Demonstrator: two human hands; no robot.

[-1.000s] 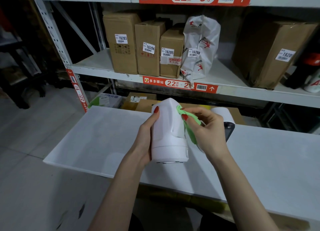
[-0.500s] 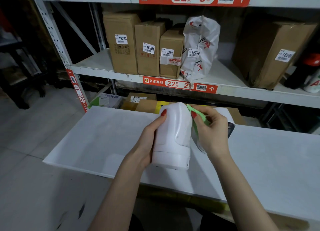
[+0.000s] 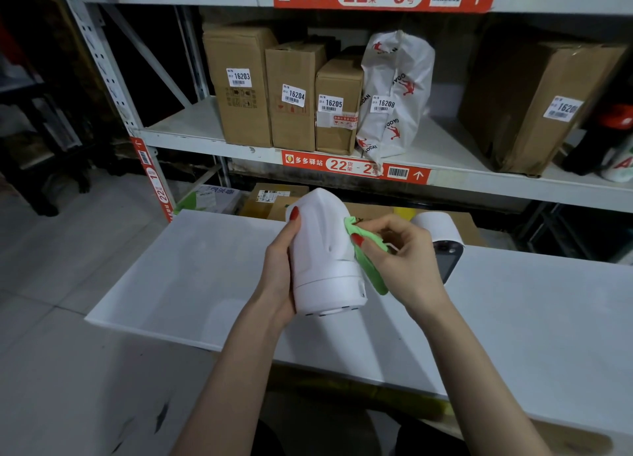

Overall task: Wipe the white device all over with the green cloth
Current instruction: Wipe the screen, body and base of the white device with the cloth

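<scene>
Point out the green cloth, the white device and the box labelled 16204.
green cloth (image 3: 371,272): head view, hanging strip beside the device.
white device (image 3: 323,250): head view, middle of its body.
box labelled 16204 (image 3: 291,123): head view, front face.

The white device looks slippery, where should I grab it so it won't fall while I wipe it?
Probably round the white device where its straight lower body meets the wider base ring, coming from its left side, as the left hand does now. The top tapers and would likely slip. That leaves the right side free for the green cloth in the right hand.
</scene>
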